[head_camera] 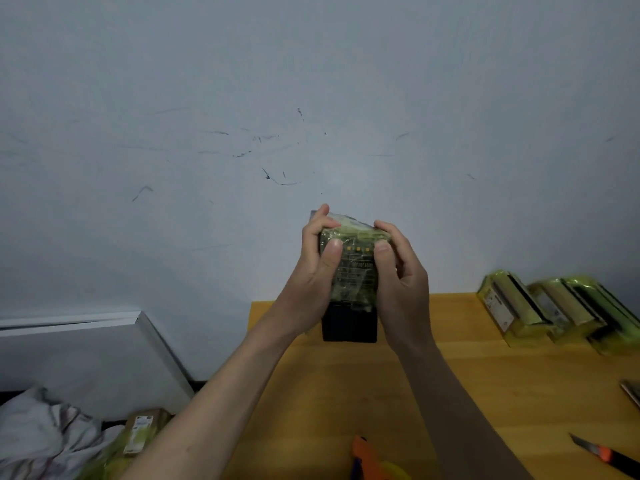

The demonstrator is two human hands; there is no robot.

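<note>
**Gripping one wrapped package [351,271] with two hands at the far side of the table [485,382]**

Head view. One package, covered in yellow-green translucent film, stands upright in front of the scuffed wall [311,98]. A printed grid and a row of small yellow squares show through the film on its upper part. Its lower part is bare and black and overlaps the far edge of the wooden table. Whether its base touches the tabletop cannot be told.

Two hands hold the package.
- The left hand [317,271] curls round the left side, with the thumb pressed on the near face and the fingertips hooked over the top edge.
- The right hand [403,285] curls round the right side in the same way, with the thumb on the near face and the fingers over the top right corner.

Both hands are closed firmly on the package.

On the table:
- Three more wrapped packages [561,311] in the same yellow-green film lie side by side in one row at the far right corner, well apart from the hands.
- One utility knife [606,455] with an orange slider lies near the right near edge.
- One orange object [367,459], cut off by the lower frame edge, lies between the forearms.

Off the table to the left:
- One cardboard box [142,429] with a white label
- One grey cloth [41,427]
- One white panel [86,351] against the wall
</note>
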